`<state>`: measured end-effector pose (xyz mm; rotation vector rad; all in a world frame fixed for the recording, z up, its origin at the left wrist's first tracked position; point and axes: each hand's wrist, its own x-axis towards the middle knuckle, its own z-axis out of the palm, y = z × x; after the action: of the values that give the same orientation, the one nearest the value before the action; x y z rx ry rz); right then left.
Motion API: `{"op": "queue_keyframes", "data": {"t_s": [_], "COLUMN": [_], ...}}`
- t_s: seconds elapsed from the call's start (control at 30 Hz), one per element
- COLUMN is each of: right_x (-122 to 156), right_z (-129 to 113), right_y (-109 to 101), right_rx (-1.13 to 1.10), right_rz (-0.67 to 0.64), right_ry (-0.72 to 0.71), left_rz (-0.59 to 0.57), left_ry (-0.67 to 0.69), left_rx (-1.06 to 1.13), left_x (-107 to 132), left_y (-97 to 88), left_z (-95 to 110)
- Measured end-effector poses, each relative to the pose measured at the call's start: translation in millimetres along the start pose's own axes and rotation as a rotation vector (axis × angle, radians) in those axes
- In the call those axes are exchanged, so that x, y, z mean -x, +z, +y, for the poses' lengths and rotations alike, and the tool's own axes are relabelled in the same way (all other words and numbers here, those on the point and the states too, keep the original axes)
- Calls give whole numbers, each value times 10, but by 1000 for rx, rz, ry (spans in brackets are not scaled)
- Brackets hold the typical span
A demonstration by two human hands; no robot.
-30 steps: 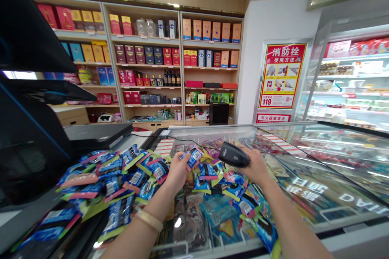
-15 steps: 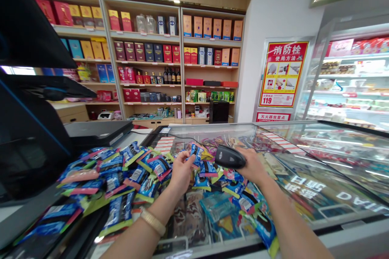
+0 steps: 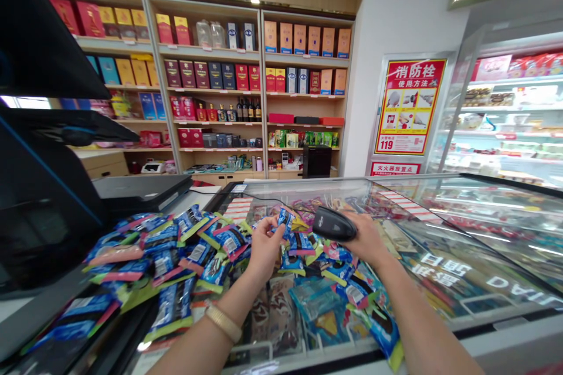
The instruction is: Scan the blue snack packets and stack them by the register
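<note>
Two bare hands reach out over a shop counter in the head view. The left hand (image 3: 264, 249) pinches one blue foil snack packet (image 3: 285, 222) between thumb and fingertips, with the packet's top standing up above the fingers. The right hand (image 3: 367, 240) is closed around one black handheld barcode scanner (image 3: 332, 224), whose nose points left, near the packet but not touching it. A thin black cable (image 3: 220, 192) runs away across the counter toward the far left.

Dozens of similar blue packets with yellow-green and pink edges, too many to count exactly, form a loose pile (image 3: 176, 258) below and left of the hands. The pile spreads across a glass-topped chest freezer (image 3: 461, 246); near its front edge, I cannot tell which packets lie on the glass and which beneath it. A gold bracelet (image 3: 223, 322) circles the left wrist. Beyond stand wooden shelves (image 3: 206, 94) holding boxed and bottled goods, and a red-and-yellow fire hydrant poster (image 3: 409, 106) hangs on the wall.
</note>
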<state>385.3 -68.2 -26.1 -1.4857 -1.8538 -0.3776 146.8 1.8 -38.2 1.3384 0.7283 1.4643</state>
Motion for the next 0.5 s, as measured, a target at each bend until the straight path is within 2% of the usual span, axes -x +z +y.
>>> {"op": "queue_keyframes", "data": {"t_s": [0.1,0.2,0.3,0.37,0.43,0.5], "right_x": [3,7,10,9,6,2], "right_z": [65,124,162,176,182,181], "right_y": [-9,-26,-27,-18,-10,-10], "right_rx": [9,22,65,66,53,52], "right_rz": [81,147,176,173,170,177], "right_ry": [18,36,49,50,49,51], "left_rz": [-91,-312,-546,-657,-713,-683], "left_ry": [217,382,409,390,376,393], "left_rx": [-318,-565,-721,-815,-886,-933], "left_x": [47,132,211,234,217,148], "left_y": [38,84,118,133,144,146], "left_z": [-80,-141,-135,-97,-50,-11]}}
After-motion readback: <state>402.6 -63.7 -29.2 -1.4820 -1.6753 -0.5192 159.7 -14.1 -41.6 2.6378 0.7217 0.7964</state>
